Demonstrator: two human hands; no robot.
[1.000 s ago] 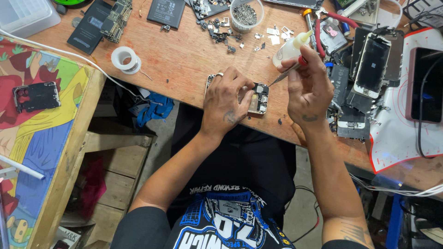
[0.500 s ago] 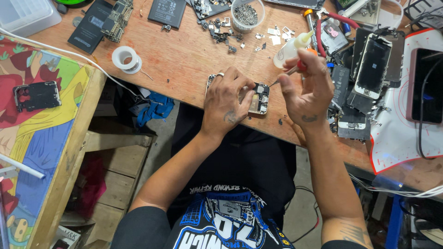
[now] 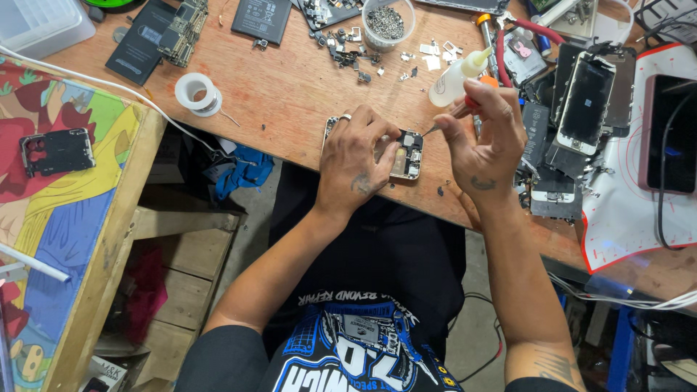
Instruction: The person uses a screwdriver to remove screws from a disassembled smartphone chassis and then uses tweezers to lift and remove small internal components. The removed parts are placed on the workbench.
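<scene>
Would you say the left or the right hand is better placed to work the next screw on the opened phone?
Probably the right hand: it holds the screwdriver with its tip at the opened phone, while the left hand rests on it.

Both bare forearms reaching up from the lower edge of the view towards the near edge of the worn wooden workbench [image 3: 290, 94], elbows apart, wrists converging. Left hand [image 3: 357, 161] palm down at that edge, fingers curled and spread, knuckles raised, a small dark mark on its back, a ring on one finger. Right hand [image 3: 485, 138] just beside it, slightly higher, wrist bent, fingers bunched in a pinch grip with thumb and fingertips pressed together, pointing towards the left hand. A tattoo on the right wrist and another lower on the right forearm.
</scene>
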